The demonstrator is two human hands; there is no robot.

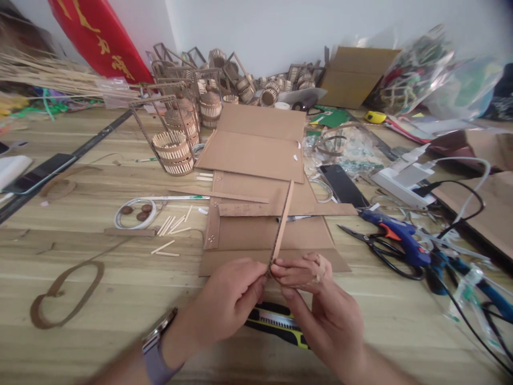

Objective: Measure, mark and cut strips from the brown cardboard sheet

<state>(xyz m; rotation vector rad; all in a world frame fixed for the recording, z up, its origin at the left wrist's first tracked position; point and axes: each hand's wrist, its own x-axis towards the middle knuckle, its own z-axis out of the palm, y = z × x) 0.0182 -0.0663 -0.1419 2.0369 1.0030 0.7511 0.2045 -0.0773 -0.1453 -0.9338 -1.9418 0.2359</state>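
A narrow cardboard strip rises away from me, its near end pinched between both hands. My left hand, with a watch at the wrist, closes thumb and forefinger on that end. My right hand presses fingers and thumb on the same end from the right; a finger carries a clear wrap. Beneath the hands lies a yellow and black utility knife, partly hidden. Cardboard sheets are spread in front, with another cardboard strip lying across them.
Small wooden sticks and a white ring with brown discs lie left. Scissors, a blue glue gun, a phone and a power strip are right. Little slatted buckets stand behind.
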